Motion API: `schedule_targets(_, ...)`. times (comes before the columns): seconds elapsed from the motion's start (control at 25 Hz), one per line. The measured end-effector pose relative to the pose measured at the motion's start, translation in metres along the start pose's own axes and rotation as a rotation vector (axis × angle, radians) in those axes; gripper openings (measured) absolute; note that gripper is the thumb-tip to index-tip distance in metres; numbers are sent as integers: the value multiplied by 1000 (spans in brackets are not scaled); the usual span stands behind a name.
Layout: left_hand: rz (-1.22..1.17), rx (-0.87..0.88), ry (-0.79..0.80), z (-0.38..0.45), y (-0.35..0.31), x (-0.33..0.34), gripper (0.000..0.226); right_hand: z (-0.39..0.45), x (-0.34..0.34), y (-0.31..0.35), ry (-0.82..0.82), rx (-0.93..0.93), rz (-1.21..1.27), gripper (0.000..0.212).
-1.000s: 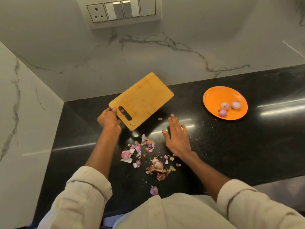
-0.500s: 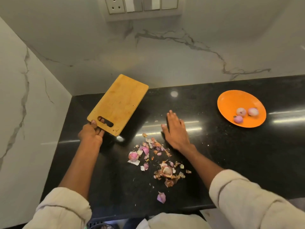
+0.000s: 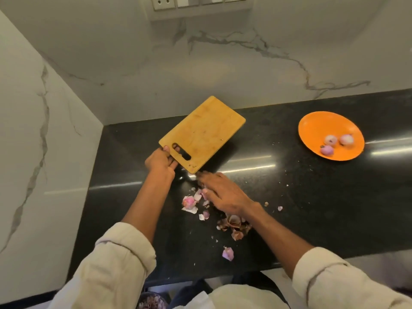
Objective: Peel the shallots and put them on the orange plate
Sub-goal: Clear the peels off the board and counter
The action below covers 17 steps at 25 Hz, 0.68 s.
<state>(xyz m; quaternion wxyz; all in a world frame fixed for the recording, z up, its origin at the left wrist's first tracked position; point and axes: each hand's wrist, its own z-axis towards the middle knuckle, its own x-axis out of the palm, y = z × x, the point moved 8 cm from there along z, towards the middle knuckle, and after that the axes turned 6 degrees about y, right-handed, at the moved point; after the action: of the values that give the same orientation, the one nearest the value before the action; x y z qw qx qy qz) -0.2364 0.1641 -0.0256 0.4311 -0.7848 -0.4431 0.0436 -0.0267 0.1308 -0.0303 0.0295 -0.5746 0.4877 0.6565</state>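
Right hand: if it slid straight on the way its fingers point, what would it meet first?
The right hand lies flat over the peels, fingers pointing up-left. It would likely meet the near corner of the cutting board, which the left hand holds tilted; depth there is unclear.

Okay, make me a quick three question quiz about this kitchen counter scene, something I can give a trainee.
1. How many peeled shallots lie on the orange plate?
2. True or false: the left hand grips the wooden cutting board at its handle slot.
3. What is the right hand doing? A) lying flat over the shallot peels B) holding a knife C) touching the plate

Key: 1. three; 2. true; 3. A
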Motion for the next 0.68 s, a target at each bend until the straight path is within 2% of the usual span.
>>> schedule_targets(0.12,59,-18,17,2,27,36,15,-81,-42,-64,-338,274,96,57)
schedule_targets(0.2,128,-44,51,-1,53,66,16,-127,-55,-101,-473,413,55,56)
schedule_targets(0.28,187,-62,76,-1,78,92,16,-151,-60,-129,-493,576,4,59)
schedule_targets(0.36,250,-75,93,3,97,112,14,-157,-52,-140,-433,716,-48,67)
schedule_targets(0.44,305,-69,109,8,110,125,13,-144,-31,-116,-341,682,-118,71)
schedule_targets(0.56,436,-13,122,13,119,134,14,-120,3,-68,-217,427,-50,66)
schedule_targets(0.6,509,28,118,15,117,134,12,-124,-4,-71,-258,400,2,64)
schedule_targets(0.68,702,141,80,22,108,131,9,-149,-30,-106,-415,532,-6,63)
